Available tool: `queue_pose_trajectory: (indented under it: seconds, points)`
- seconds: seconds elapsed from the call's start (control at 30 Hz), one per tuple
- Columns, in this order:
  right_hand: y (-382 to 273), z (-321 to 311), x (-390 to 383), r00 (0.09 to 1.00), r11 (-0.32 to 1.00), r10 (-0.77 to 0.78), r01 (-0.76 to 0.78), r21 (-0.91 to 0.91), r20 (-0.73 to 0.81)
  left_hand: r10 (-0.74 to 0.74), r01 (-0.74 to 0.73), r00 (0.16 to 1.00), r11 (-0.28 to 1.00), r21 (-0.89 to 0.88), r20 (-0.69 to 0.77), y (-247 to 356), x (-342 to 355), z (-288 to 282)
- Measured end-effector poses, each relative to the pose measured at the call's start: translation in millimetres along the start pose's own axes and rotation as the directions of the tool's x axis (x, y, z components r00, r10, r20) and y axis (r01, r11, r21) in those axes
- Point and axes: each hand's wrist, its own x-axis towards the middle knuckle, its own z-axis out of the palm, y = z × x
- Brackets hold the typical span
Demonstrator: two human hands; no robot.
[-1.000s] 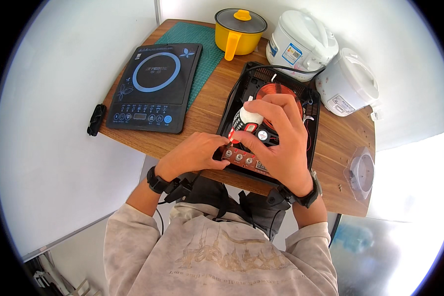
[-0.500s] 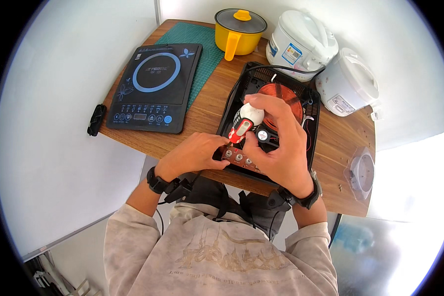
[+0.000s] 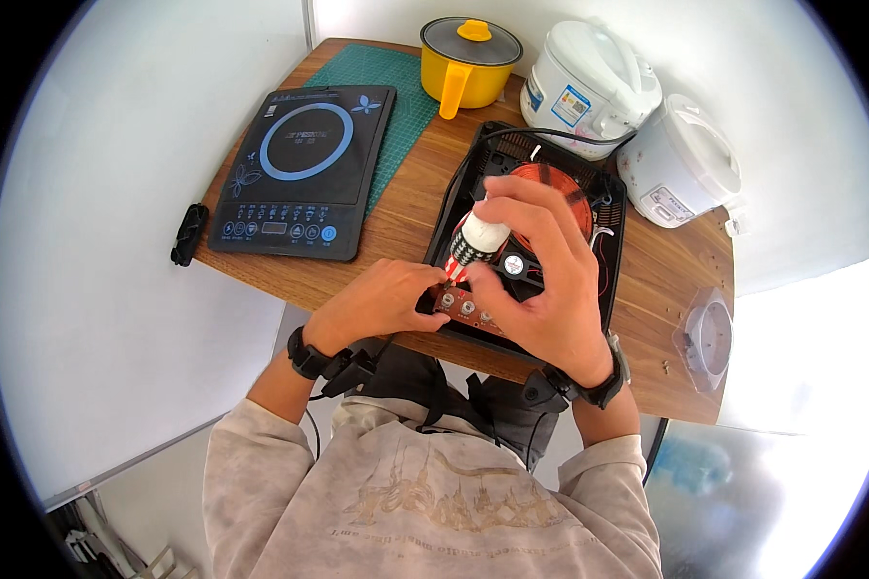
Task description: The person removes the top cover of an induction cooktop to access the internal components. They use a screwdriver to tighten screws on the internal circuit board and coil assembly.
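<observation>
The screwdriver [image 3: 479, 241], with a white rounded end and a red, white and black patterned body, leans in the grip of my right hand [image 3: 555, 280]. Its lower end points down at the left part of a brown circuit board [image 3: 468, 308] with several round buttons. My left hand [image 3: 384, 297] closes on the board's left end, thumb at the near edge and fingertips beside the screwdriver's tip. Fingers hide the tip itself. Both hands work over an opened induction cooker base [image 3: 603, 261], in which a copper coil [image 3: 565, 201] and a black fan [image 3: 519, 267] show.
A closed induction cooker [image 3: 309, 183] lies at the left, partly on a green cutting mat [image 3: 401, 125]. Behind stand a yellow pot [image 3: 468, 82] and two white rice cookers [image 3: 589, 92]. A clear plastic part [image 3: 710, 338] and small screws [image 3: 665, 368] lie at the right.
The screwdriver has turned about its axis in my right hand, its red panel no longer facing up. My right fingers have shifted around it. My left hand stays in place.
</observation>
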Motion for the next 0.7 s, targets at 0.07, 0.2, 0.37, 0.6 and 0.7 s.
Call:
queue_pose_trajectory:
  seconds: [0.07, 0.2, 0.37, 0.6, 0.7]
  points:
    - [0.1, -1.4, -1.4, 1.000, 0.999, -0.008, 0.009, -0.034, 0.021, 0.013, -0.013, 1.000, 1.000, -0.016, 0.002, -1.3, -0.2, 0.9]
    - [3.3, 1.6, -2.7, 0.999, 0.999, 0.034, -0.035, 0.028, 0.028, 0.005, -0.006, 1.000, 1.000, -0.024, -0.030, -1.9, -0.1, 3.4]
    - [3.2, 2.4, -2.4, 0.999, 0.999, 0.020, -0.020, 0.027, 0.026, -0.031, 0.031, 1.000, 0.999, -0.024, 0.006, 1.9, -0.6, -0.6]
    - [4.3, 2.1, -3.9, 0.999, 0.999, 0.043, -0.043, 0.021, 0.014, -0.012, 0.012, 1.000, 1.000, 0.000, -0.005, 0.2, -0.2, 1.1]
    - [0.2, 1.9, -0.6, 1.000, 0.999, 0.020, -0.020, 0.027, -0.007, -0.041, 0.042, 0.999, 0.999, -0.006, 0.022, 2.2, -0.3, -1.3]
